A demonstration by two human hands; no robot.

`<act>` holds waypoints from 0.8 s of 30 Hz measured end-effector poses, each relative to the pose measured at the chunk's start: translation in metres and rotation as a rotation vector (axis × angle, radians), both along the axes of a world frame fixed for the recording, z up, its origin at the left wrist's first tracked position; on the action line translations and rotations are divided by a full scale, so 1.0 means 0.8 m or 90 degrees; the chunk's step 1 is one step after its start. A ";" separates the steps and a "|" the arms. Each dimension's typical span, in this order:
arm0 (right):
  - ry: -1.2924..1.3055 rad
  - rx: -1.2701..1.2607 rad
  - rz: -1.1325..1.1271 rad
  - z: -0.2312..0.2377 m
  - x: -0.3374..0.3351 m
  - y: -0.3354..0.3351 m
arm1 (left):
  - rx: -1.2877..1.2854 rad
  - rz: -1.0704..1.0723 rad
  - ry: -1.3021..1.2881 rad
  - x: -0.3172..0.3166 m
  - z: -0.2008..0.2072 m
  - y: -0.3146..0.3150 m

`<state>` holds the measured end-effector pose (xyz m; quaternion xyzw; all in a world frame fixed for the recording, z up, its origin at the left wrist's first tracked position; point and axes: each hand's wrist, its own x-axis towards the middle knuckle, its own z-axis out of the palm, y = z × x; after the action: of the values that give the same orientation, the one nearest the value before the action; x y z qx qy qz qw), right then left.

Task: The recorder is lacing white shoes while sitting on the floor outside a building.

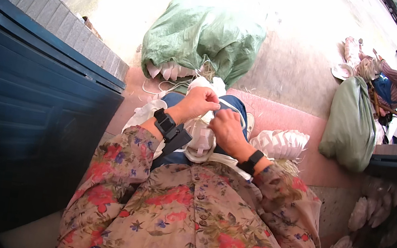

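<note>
Pale slipper-shaped piece (201, 142) is sitting on the person's lap, right between the forearms and just below both hands. Left hand (196, 104) has its fingertips pinched together, right hand (228, 129) is close beside it with the fingers curled in. Fair warning, it's small and washed out there, so I can't tell if either one is gripping a thin strand or nothing at all.

My read on the step in hand: fiddly two-handed fingertip work over that piece, not lifting or stacking. Next move calls for a light, precise pinch, with the wrists kept steady and the piece not sliding off the lap.

Around it: a big green sack (205, 36) straight ahead with more pale pieces (169, 70) showing at its mouth, plus a nested row of similar pieces (281, 142) lying to the right of the knees.
</note>
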<state>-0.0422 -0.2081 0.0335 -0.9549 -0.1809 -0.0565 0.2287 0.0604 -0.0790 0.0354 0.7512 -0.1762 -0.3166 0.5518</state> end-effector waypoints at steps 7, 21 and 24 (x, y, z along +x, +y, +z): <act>-0.035 0.915 -0.131 0.214 -0.025 -0.066 | 0.024 -0.141 0.004 -0.012 -0.015 -0.027; 0.433 0.635 -0.180 0.032 -0.010 -0.017 | 0.373 -0.199 -0.459 -0.033 0.002 0.052; 0.659 0.590 -0.178 -0.008 -0.022 0.020 | 0.097 -0.064 0.007 -0.022 0.013 0.060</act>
<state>-0.0600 -0.1921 0.0268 -0.6778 0.1180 0.3049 0.6586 0.0425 -0.0313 0.0456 0.7796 -0.1860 -0.3602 0.4773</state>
